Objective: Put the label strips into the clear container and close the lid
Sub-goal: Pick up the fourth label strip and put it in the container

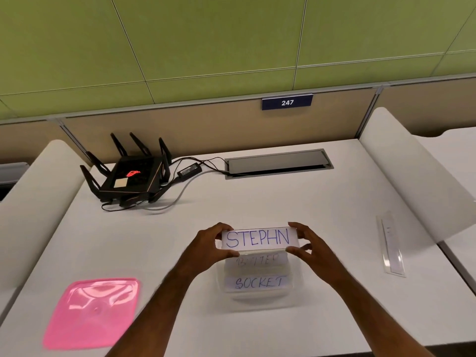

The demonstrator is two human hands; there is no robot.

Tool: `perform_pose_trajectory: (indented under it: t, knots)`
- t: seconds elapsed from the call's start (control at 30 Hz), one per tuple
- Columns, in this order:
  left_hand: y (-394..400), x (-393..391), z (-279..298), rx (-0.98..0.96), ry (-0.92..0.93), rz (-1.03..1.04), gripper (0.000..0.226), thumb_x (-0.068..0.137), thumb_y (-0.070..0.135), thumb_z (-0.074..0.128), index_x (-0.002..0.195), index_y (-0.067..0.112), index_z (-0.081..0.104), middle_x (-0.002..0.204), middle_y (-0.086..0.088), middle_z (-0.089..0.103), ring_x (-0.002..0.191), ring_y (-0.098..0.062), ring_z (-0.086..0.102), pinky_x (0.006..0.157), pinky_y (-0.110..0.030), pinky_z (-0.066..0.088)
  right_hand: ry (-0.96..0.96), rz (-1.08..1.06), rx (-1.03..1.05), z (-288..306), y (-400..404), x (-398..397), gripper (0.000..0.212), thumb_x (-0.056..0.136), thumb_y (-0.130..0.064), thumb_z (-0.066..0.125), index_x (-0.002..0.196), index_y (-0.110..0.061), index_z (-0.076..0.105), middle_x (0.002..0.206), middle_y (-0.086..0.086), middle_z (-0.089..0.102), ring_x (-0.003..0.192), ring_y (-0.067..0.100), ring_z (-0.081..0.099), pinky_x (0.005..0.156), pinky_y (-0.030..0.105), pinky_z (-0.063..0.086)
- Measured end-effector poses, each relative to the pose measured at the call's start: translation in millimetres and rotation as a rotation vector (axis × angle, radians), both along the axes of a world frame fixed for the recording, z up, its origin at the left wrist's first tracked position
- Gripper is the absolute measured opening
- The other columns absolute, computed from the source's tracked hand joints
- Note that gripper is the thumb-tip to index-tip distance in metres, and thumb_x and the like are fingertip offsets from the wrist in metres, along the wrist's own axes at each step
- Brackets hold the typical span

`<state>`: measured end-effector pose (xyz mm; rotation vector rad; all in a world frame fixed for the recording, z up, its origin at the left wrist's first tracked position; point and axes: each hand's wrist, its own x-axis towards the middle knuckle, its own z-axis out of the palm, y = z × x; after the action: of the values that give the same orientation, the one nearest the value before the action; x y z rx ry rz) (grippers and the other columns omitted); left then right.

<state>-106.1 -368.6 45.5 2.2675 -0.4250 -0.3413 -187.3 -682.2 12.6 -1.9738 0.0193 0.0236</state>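
Note:
A white label strip reading STEPHN [258, 238] is held level over the far edge of the clear container [293, 297]. My left hand [215, 242] pinches its left end and my right hand [306, 244] pinches its right end. Inside the container lie two more strips, one with blurred letters [257, 260] and one reading SOCKET [258, 282]. The pink lid [92, 313] lies flat on the desk to the left of the container, apart from it.
A black router [128, 176] with antennas and cables sits at the back left. A grey cable hatch [278, 163] is set into the desk behind. A clear strip holder [390, 243] lies at the right. White dividers flank the desk.

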Motion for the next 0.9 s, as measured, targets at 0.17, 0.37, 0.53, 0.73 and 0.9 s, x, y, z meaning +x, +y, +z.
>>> perform_pose_trajectory:
  t: [0.17, 0.37, 0.53, 0.73, 0.9]
  knots:
    - [0, -4, -4, 0.026, -0.008, 0.002, 0.059, 0.063, 0.045, 0.090, 0.111, 0.034, 0.059, 0.104, 0.022, 0.067, 0.099, 0.006, 0.061, 0.075, -0.009, 0.048, 0.011, 0.007, -0.009, -5, 0, -3, 0.056, 0.090, -0.033, 0.074, 0.139, -0.040, 0.048, 0.130, -0.016, 0.063, 0.122, 0.008, 0.056, 0.082, 0.027, 0.054]
    - [0, -2, -4, 0.042, 0.002, 0.004, 0.061, 0.061, 0.048, 0.090, 0.113, 0.034, 0.060, 0.103, 0.020, 0.068, 0.098, 0.006, 0.062, 0.076, -0.008, 0.048, 0.030, -0.011, 0.000, -7, -1, -2, 0.056, 0.090, -0.030, 0.075, 0.138, -0.038, 0.049, 0.129, -0.016, 0.064, 0.121, 0.003, 0.056, 0.077, 0.024, 0.053]
    - [1, 1, -9, 0.077, -0.021, 0.007, 0.063, 0.059, 0.055, 0.088, 0.111, 0.037, 0.058, 0.102, 0.023, 0.068, 0.099, 0.006, 0.062, 0.084, -0.019, 0.050, 0.020, -0.014, 0.009, -11, -1, -1, 0.055, 0.088, -0.028, 0.076, 0.136, -0.037, 0.051, 0.125, -0.017, 0.065, 0.120, 0.006, 0.058, 0.075, 0.023, 0.053]
    - [2, 2, -18, 0.168, -0.087, -0.024, 0.057, 0.066, 0.054, 0.083, 0.109, 0.037, 0.049, 0.108, 0.024, 0.062, 0.101, 0.005, 0.053, 0.091, -0.027, 0.042, 0.014, 0.011, -0.085, -17, -4, 8, 0.056, 0.085, -0.035, 0.079, 0.133, -0.043, 0.051, 0.123, -0.019, 0.066, 0.120, 0.008, 0.058, 0.082, 0.032, 0.052]
    - [0, 3, -21, 0.232, -0.100, -0.092, 0.062, 0.070, 0.049, 0.082, 0.122, 0.036, 0.050, 0.115, 0.024, 0.057, 0.104, -0.001, 0.046, 0.093, -0.027, 0.032, 0.017, 0.047, -0.194, -19, -5, 14, 0.059, 0.082, -0.035, 0.082, 0.132, -0.039, 0.052, 0.125, -0.023, 0.062, 0.118, 0.000, 0.056, 0.082, 0.015, 0.045]
